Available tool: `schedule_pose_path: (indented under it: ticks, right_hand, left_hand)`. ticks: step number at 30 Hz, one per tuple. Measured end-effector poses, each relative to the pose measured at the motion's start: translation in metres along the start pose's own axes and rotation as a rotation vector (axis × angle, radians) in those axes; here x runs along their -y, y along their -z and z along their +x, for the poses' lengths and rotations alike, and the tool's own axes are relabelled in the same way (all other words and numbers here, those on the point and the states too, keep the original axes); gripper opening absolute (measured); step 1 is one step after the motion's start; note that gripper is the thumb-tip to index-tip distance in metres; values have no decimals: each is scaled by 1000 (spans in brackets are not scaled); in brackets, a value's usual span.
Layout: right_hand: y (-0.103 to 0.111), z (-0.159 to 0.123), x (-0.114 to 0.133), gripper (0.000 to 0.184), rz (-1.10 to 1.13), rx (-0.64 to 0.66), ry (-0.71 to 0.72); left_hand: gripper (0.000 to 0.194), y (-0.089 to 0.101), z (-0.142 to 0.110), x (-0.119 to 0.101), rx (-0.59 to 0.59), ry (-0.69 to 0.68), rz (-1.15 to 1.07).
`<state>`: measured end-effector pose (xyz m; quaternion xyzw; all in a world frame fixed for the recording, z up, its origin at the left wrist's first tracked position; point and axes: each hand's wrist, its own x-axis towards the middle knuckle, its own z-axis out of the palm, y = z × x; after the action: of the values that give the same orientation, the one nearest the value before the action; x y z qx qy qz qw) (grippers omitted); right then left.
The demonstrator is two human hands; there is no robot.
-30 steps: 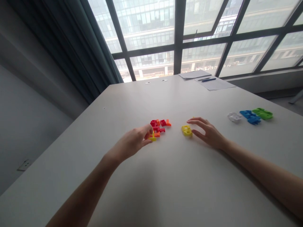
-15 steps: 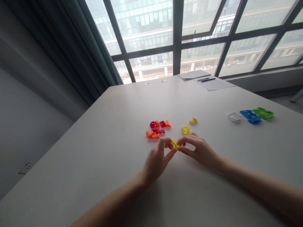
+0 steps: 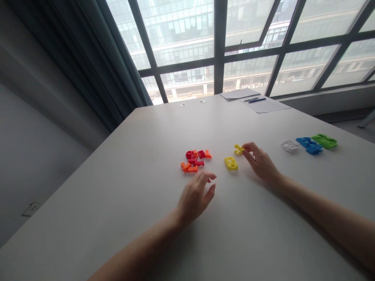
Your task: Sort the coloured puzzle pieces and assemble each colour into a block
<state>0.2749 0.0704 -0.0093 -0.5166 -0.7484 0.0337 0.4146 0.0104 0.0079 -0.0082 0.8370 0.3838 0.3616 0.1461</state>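
Note:
My right hand has thumb and index finger closed on a small yellow plastic piece at the table surface. Whether that is one piece or two touching, I cannot tell. Just nearer to me lies a flat yellow block with raised parts. My left hand hovers or rests low over the table, thumb and fingers apart, with nothing between them. Beyond its fingertips sits a cluster of red pieces and orange pieces, close together.
Toward the right lie a white piece, blue pieces and green pieces. Paper sheets with a dark pen are at the far edge of the white table, by the window.
The yellow piece pinched between both hands has left the left hand, whose fingers have parted. My right hand has moved away and to the right, to the far yellow piece.

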Motion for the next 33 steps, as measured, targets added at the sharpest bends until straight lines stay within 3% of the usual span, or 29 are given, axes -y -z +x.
schedule_pose_path:
  ticks: [4, 10, 18, 21, 25, 33]
  right_hand:
    - [-1, 5, -18, 36, -48, -47, -35]
    - [-3, 6, -13, 36, -53, 22, -14]
    - [-2, 6, -17, 26, 94, 69, -128]
    - [-2, 6, -17, 23, 131, 110, -131]
    - [-3, 7, -18, 21, 147, 156, -127]
    - [-7, 6, -22, 15, 26, 111, -17]
  left_hand:
    - [19, 1, 2, -1, 43, -10, 16]
    - [24, 1, 6, -5, 78, -85, 128]
    - [41, 1, 26, -8, 322, -190, 459]
    - [36, 0, 46, -10, 369, -202, 457]
    - [35, -10, 66, -10, 316, -157, 420]
    - [41, -30, 57, 5, 365, -234, 319]
